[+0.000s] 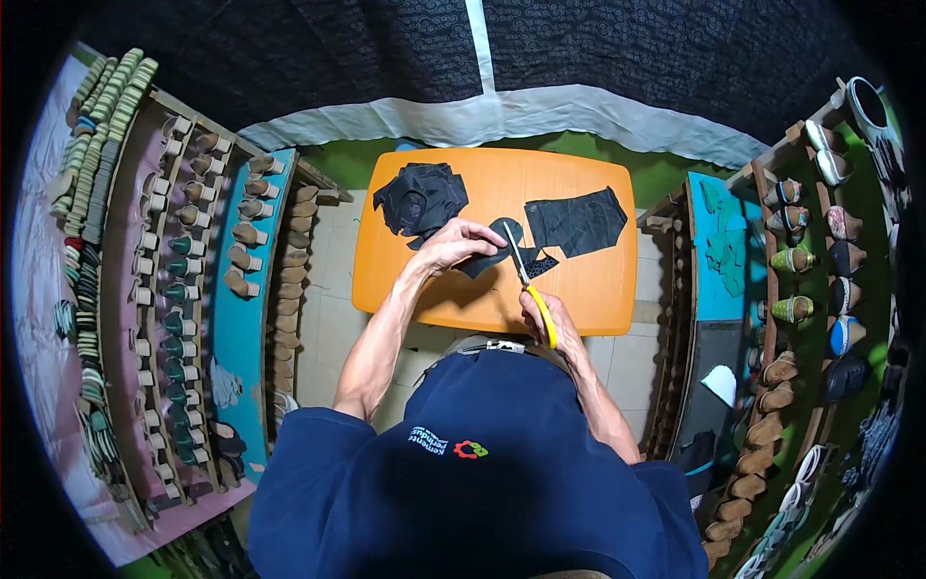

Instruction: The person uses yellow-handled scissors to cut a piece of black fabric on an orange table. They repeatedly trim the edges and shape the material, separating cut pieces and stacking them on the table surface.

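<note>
I see the right hand (552, 321) closed around the yellow handles of a pair of scissors (524, 275), metal blades pointing away from the body, beside a black cloth piece (479, 261) above the middle of an orange table (598, 299). The left hand (449, 249) pinches that cloth between thumb and fingers, just left of the blades. I judge the cloth light, limp and easily creased; I would hold its edge, fingertips clear of the metal. The scissors look rigid, best gripped by the handles. Farther out, a crumpled black heap (422, 200) lies left, a flat, angular black sheet (579, 222) right. The tabletop looks smooth, with rounded corners. Brown shoe forms (249, 234) stand in rows on both sides.
</note>
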{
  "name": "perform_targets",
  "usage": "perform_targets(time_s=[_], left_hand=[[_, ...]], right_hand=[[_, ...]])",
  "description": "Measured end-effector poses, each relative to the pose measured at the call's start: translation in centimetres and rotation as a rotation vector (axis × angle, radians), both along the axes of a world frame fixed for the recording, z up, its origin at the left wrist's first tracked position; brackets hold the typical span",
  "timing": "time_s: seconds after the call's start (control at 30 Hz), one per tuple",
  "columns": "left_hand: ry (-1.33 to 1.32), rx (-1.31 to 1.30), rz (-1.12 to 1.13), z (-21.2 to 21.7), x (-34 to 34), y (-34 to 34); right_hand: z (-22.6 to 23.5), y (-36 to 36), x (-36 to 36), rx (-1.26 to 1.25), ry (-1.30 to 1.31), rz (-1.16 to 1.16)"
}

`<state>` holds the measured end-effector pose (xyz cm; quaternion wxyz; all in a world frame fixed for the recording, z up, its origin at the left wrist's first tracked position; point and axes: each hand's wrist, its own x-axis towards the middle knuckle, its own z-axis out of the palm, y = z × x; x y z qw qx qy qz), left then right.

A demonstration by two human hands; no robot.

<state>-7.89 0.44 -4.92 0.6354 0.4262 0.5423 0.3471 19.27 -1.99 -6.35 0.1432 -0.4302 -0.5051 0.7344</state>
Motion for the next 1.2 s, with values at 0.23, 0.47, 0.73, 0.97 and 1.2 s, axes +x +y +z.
perform_targets(time_s=[0.23,0.47,0.73,0.97,1.2], left_hand=[[-0.097,-0.004,0.277,1.0,1.6,-1.3],[-0.100,0.022,0.235,0.4,2.1,-1.3],[-0.250,0.014,0.327,0.4,3.5,-1.4],[-0.315,0.073,0.350,-0.6,3.8,-1.4],[-0.340,0.011,0.366,-0.6,3.3,-1.4]], right_hand=[[-0.4,-0.3,0.2,-0.068,0.030,-0.002],[-0.7,0.1,-0.2,-0.126,0.068,0.038],[-0.3,-0.1,-0.6,-0.166,0.064,-0.096],[1.5,0.0,-1.0,-0.133,0.038,-0.146],[1.2,0.1,-0.9,-0.091,0.004,-0.165]])
